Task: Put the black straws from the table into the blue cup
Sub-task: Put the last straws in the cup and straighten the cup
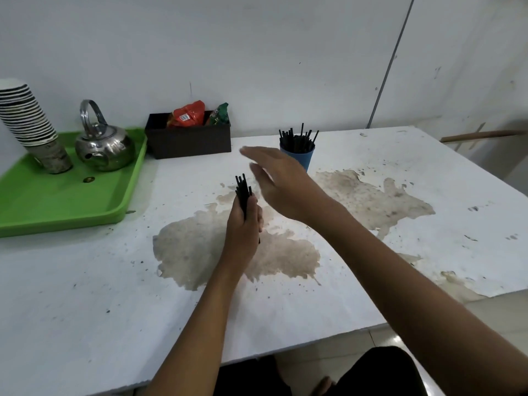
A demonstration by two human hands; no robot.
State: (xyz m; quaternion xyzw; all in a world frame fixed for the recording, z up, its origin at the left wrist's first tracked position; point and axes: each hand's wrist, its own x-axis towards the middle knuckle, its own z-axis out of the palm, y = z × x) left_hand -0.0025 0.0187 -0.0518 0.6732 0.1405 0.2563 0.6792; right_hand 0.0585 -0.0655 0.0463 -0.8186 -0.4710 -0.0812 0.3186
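Observation:
My left hand point(244, 224) grips a bundle of black straws point(243, 190) upright over the middle of the white table point(85, 295); their tips stick out above my fingers. My right hand point(281, 184) hovers just right of the bundle, blurred, fingers straight and holding nothing. Behind it, the blue cup point(304, 157) stands toward the table's back and holds several black straws point(297, 140). The right hand hides part of the cup's left side.
A green tray point(65, 201) at the left carries a steel kettle point(104, 147) and a stack of paper cups point(31, 124). A black box point(188, 140) with snack packets sits by the wall. Brown worn patches mark the tabletop.

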